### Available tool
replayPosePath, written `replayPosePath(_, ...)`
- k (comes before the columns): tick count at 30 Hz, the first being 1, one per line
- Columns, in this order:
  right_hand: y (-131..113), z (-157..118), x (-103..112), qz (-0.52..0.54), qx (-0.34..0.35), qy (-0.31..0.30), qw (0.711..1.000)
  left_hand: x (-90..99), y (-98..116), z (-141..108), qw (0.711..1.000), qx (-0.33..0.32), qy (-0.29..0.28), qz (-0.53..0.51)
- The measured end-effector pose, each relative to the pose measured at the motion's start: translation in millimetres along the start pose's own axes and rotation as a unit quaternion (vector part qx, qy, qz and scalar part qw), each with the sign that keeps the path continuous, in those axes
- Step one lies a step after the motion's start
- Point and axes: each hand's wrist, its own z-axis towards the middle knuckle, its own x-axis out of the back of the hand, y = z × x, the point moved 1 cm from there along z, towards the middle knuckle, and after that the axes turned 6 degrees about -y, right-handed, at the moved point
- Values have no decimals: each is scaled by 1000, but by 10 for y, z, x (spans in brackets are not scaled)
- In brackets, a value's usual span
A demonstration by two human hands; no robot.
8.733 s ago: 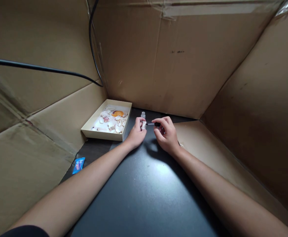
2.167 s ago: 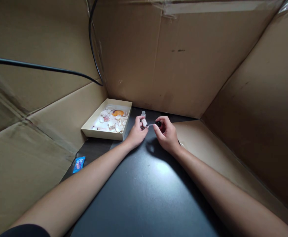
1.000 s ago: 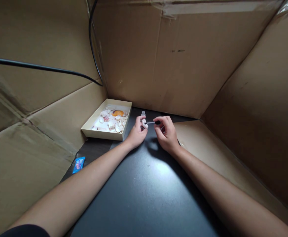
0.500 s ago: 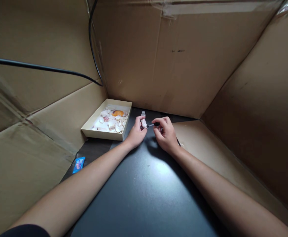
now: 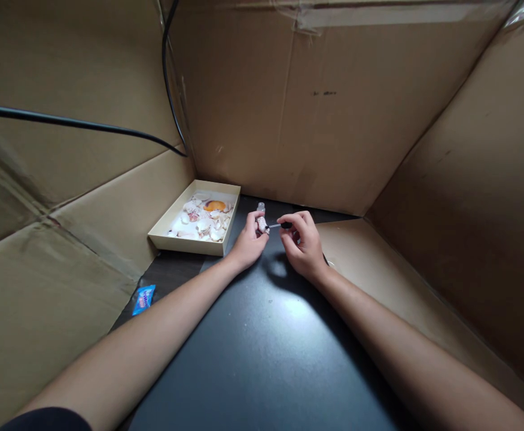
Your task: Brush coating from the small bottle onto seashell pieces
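Observation:
My left hand (image 5: 247, 241) is closed around a small whitish, speckled seashell (image 5: 262, 225). A little clear bottle (image 5: 261, 208) shows just beyond the shell at the fingertips; whether the hand grips it too I cannot tell. Between thumb and fingers, my right hand (image 5: 303, 242) pinches a small applicator brush (image 5: 274, 226) with a black cap-like handle and a thin stem. The dark brush tip points left and meets the lower right side of the shell.
A shallow cream box (image 5: 185, 244) of pale shells and one orange piece stands left of my hands. Nearer lies a blue packet (image 5: 143, 300). Cardboard walls (image 5: 325, 131) surround the dark table (image 5: 244, 359). A black cable (image 5: 87, 124) crosses the left side.
The brush tip has shifted slightly up and left on the shell, with the right hand tilting a little. The left hand stays nearly still.

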Motion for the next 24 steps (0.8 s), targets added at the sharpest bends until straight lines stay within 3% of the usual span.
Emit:
replayPosePath(12, 28, 10, -3, -49, -25, 8, 998, 4, 5, -13, 1000, 7, 15, 0)
replayPosePath(24, -11, 0, 4, -17, 10, 8, 1000, 6, -33, 8, 1000, -7, 19, 10)
